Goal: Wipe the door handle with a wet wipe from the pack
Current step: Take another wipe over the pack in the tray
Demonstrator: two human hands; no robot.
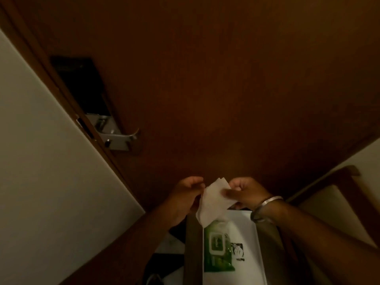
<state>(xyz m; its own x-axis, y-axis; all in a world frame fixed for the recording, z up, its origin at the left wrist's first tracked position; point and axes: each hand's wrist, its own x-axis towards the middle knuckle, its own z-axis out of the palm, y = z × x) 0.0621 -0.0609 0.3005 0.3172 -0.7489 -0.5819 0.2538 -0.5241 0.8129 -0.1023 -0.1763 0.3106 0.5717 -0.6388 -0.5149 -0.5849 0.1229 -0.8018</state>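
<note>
A white wet wipe (211, 202) hangs between both my hands in front of the brown door (226, 89). My left hand (185, 196) pinches its left edge and my right hand (246, 192), with a metal bangle on the wrist, grips its right side. Below them lies the green wipe pack (218, 247) on a white surface (248, 239). The silver lever door handle (121, 136) sits on its lock plate up at the left, well apart from both hands.
A black lock panel (82, 85) is mounted above the handle. A pale wall (41, 161) runs along the left beside the door frame. A wooden ledge (337, 177) and another pale wall are at the right. Dark items lie low at the bottom centre.
</note>
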